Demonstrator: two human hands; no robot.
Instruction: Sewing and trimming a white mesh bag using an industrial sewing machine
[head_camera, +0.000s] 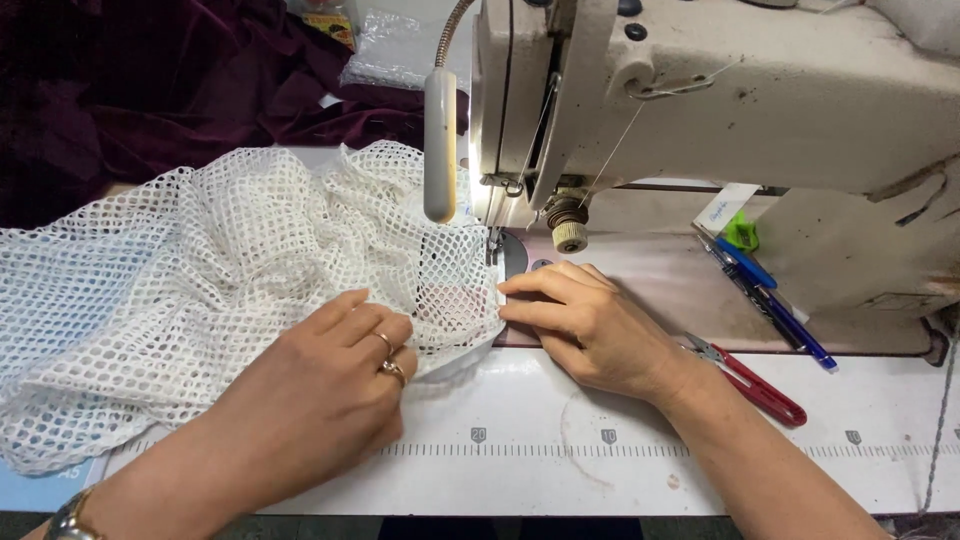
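Observation:
A bunched white mesh fabric (190, 270) lies on the white sewing table, its right edge running under the needle of a cream sewing machine (760, 90). My left hand (335, 375), with two rings, presses flat on the mesh near its lower edge. My right hand (590, 320) rests on the machine bed with its fingertips pinching the mesh edge just in front of the presser foot (494, 243).
Red-handled thread snips (755, 385) lie right of my right wrist. Blue pens (765, 295) and a green clip (741, 233) sit on the machine bed. A gooseneck lamp (440, 140) hangs over the mesh. Dark maroon cloth (150, 90) is piled at the back left.

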